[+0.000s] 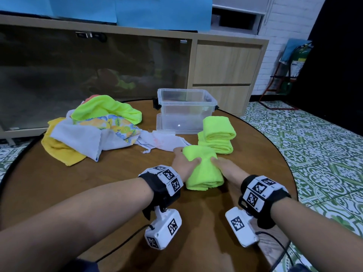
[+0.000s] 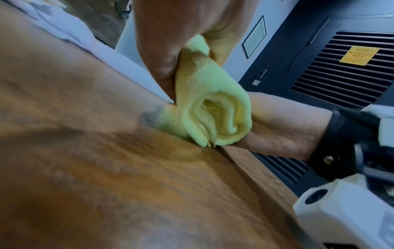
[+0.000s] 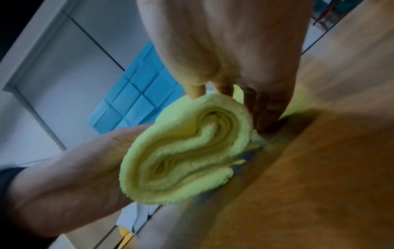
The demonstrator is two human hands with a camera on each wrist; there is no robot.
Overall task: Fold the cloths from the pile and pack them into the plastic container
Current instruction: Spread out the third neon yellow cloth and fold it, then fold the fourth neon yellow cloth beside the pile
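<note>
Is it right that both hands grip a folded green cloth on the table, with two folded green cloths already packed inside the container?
No. The head view shows the two folded cloths on the table beside the container, not inside. Left hand and right hand do grip the cloth.

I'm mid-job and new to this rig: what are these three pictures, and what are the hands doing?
No robot here: a person works with bare hands, wearing cameras. The big picture is from the head; the two close-ups look along each wrist. On the round table lie a pile of unfolded cloths, a clear container and two folded green cloths, stacked. The left hand and right hand both grip a third green cloth, folded into layers, from either side.
</note>
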